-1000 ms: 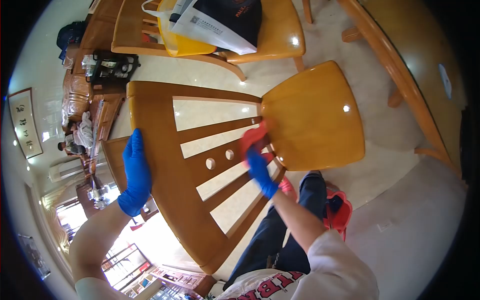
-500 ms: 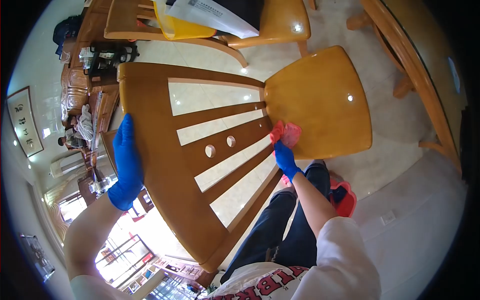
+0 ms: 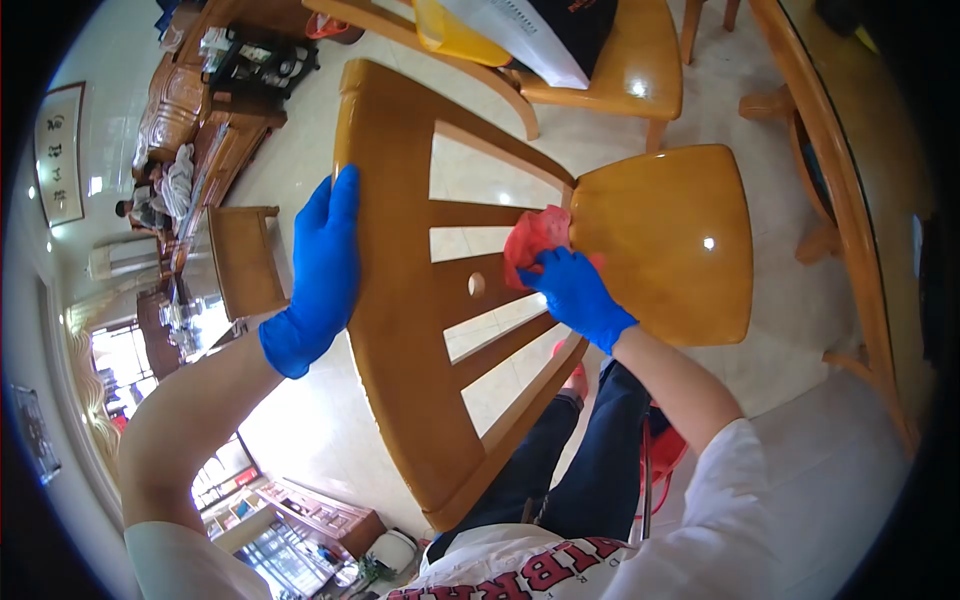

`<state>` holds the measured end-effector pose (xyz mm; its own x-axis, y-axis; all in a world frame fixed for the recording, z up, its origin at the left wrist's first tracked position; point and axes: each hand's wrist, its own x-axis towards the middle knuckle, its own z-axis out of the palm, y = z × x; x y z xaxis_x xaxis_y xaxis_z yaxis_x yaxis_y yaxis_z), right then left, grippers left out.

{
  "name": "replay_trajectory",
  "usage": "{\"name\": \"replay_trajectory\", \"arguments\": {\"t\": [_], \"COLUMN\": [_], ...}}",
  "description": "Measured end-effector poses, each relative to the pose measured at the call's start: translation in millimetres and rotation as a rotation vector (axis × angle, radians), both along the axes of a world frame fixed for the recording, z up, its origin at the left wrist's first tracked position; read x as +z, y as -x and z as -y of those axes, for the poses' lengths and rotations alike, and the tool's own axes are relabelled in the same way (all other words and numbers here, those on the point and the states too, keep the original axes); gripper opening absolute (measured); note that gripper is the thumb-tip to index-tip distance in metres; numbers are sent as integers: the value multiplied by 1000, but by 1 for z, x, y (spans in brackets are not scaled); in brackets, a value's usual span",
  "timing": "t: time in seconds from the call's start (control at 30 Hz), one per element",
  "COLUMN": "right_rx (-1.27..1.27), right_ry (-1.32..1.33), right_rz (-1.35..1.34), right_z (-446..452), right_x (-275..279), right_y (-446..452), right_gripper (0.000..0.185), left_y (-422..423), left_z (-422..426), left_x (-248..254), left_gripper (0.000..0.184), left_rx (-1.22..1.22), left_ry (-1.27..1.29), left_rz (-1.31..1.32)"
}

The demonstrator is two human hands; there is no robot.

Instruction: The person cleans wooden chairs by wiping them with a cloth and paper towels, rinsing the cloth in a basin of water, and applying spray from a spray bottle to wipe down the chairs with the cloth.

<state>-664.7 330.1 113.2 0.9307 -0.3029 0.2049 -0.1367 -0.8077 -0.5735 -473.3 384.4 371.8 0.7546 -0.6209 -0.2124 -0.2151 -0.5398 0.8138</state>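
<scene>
A wooden chair [image 3: 390, 250] with a slatted back stands in front of me, its glossy seat [image 3: 670, 250] to the right. My left hand [image 3: 328, 270], in a blue glove, grips the outer edge of the chair's top rail. In my gloved right hand [image 3: 578, 298] is a red cloth [image 3: 538, 238], pressed against the back slats close to the seat. The cloth covers part of the slats, including one of the round holes; the other hole shows beside it.
Another wooden chair [image 3: 640, 60] at the top carries bags [image 3: 535, 35]. A table [image 3: 850, 200] edges the right side. A red bucket [image 3: 662, 450] stands by my legs. Farther left are a wooden bench [image 3: 220, 130], a person [image 3: 150, 205] and a small table [image 3: 245, 260].
My right hand has moved the red cloth from the seat's rear corner up onto the lower back slats. The left hand keeps its hold on the top rail; the view has shifted.
</scene>
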Motion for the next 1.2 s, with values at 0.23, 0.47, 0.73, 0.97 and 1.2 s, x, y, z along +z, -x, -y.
{"name": "replay_trajectory", "arguments": {"t": [0.23, 0.47, 0.73, 0.97, 1.2], "right_rx": [-138, 81, -18, -3, 88], "right_ry": [-460, -469, -194, -1838, 119], "right_rz": [10, -115, 276, 24, 71], "right_z": [-17, 9, -34, -20, -17], "right_x": [27, 27, -16, 53, 54], "right_y": [-14, -18, -27, 13, -26], "right_gripper": [13, 18, 20, 36, 21], "left_y": [-4, 2, -1, 4, 6], "left_z": [-4, -1, 0, -4, -4], "left_x": [-7, -1, -1, -1, 7], "left_gripper": [41, 43, 42, 46, 46], "left_rx": [-16, 18, -2, 19, -9], "left_ry": [33, 11, -17, 15, -12], "left_rz": [39, 37, 64, 15, -12]}}
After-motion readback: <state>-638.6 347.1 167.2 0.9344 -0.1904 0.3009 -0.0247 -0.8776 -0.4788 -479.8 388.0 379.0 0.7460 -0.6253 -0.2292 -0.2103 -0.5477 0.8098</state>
